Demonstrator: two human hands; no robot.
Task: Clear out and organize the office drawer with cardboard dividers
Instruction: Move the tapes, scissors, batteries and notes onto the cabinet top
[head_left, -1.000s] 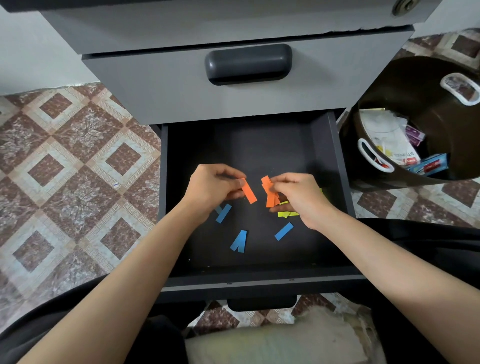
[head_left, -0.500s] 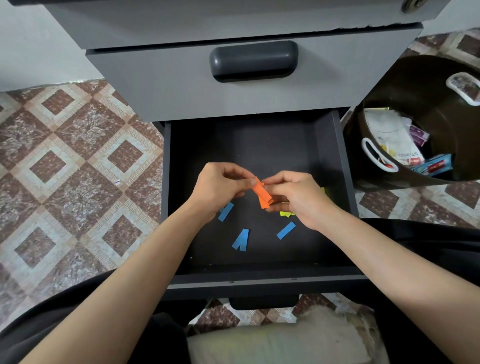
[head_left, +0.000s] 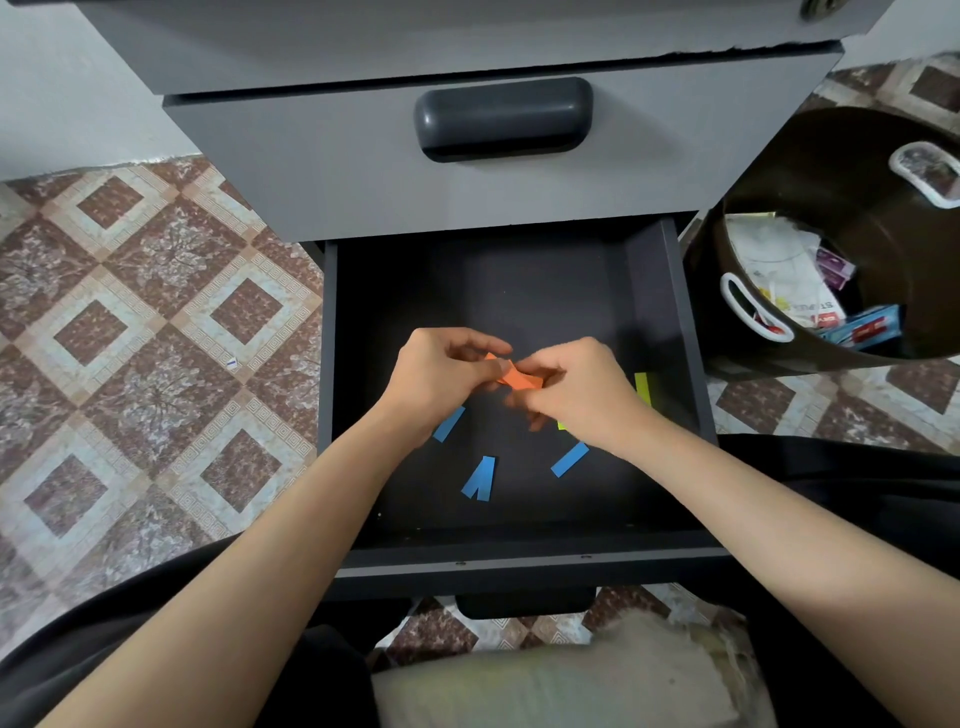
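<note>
Lying in open drawer (head_left: 519, 291), blue strips (head_left: 480, 478), patterned tile floor (head_left: 156, 322), brown tub (head_left: 831, 171) alongside

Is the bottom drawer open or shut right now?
Open. The bottom drawer is pulled out from under the shut upper drawer; its dark floor shows, with blue strips lying on it.

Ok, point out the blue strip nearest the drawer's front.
The forked blue pair in the middle; the left strip and right strip lie farther back.
</note>
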